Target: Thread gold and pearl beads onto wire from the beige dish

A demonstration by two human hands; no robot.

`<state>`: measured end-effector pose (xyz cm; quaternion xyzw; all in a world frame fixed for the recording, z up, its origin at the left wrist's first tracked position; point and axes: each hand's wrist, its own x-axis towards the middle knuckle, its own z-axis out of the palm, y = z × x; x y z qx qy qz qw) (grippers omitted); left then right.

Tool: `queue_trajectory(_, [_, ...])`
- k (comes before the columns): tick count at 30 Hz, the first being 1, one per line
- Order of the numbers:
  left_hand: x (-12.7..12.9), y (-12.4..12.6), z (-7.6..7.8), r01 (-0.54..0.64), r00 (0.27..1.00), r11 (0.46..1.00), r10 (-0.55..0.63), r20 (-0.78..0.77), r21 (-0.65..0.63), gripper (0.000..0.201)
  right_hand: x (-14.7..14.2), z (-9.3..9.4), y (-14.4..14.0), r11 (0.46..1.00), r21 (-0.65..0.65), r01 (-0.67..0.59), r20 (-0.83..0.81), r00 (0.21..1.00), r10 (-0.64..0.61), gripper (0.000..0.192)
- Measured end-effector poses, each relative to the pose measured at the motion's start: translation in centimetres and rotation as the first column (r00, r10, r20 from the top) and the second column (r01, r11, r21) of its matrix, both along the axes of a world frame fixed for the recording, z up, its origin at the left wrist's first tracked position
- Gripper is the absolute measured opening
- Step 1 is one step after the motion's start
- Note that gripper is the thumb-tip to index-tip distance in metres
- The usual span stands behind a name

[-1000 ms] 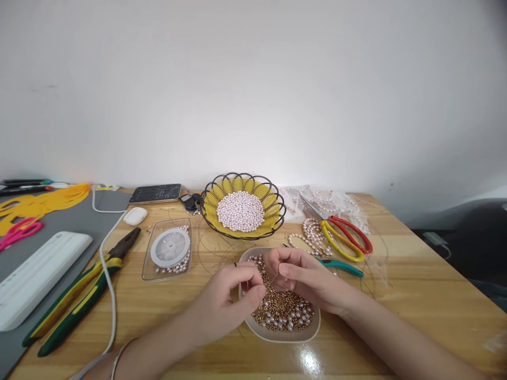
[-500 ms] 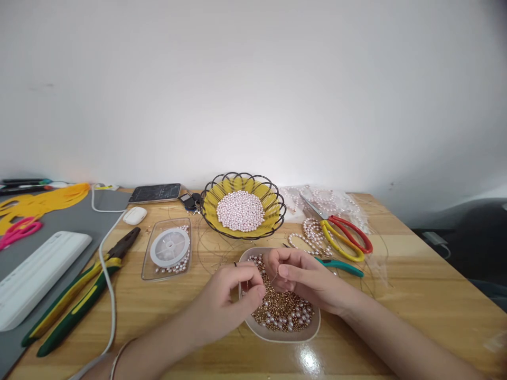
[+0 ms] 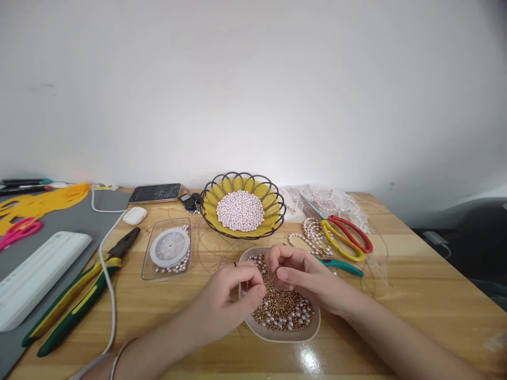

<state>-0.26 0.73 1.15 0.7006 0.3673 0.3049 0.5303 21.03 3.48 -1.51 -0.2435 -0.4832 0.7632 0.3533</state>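
Both hands hover over a shallow beige dish filled with small gold and pearl beads. My left hand pinches something tiny between thumb and forefinger at the dish's left side; what it is cannot be made out. My right hand pinches a thin wire that slants down toward my left fingertips. The two hands nearly touch above the beads.
A yellow wire basket of pink pearls stands behind the dish. A clear tray with a thread spool, green-yellow pliers, a white cable, a phone, scissors, teal-handled pliers and strung pearls lie on the wooden table.
My right hand has shifted very slightly toward the left hand. Otherwise nothing has visibly moved.
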Motion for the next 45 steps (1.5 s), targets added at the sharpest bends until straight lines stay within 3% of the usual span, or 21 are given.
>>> queue_trajectory(15, [0.0,0.0,-0.1,-0.012,0.999,1.0,0.012,0.05,-0.012,0.025,0.1,0.0,0.1,0.999,0.037,0.033,0.008,0.999,-0.033,0.021])
queue_trajectory(35, [-0.1,0.0,-0.6,-0.013,0.999,1.0,0.012,0.045,0.017,0.024,-0.3,0.9,-0.1,0.959,0.283,0.019,0.031,0.999,-0.029,0.012])
queue_trajectory(45, [-0.1,0.0,-0.2,-0.005,0.998,0.999,0.003,0.067,0.04,0.012,-0.1,0.7,-0.6,0.916,0.381,0.129,0.053,0.986,-0.161,0.01])
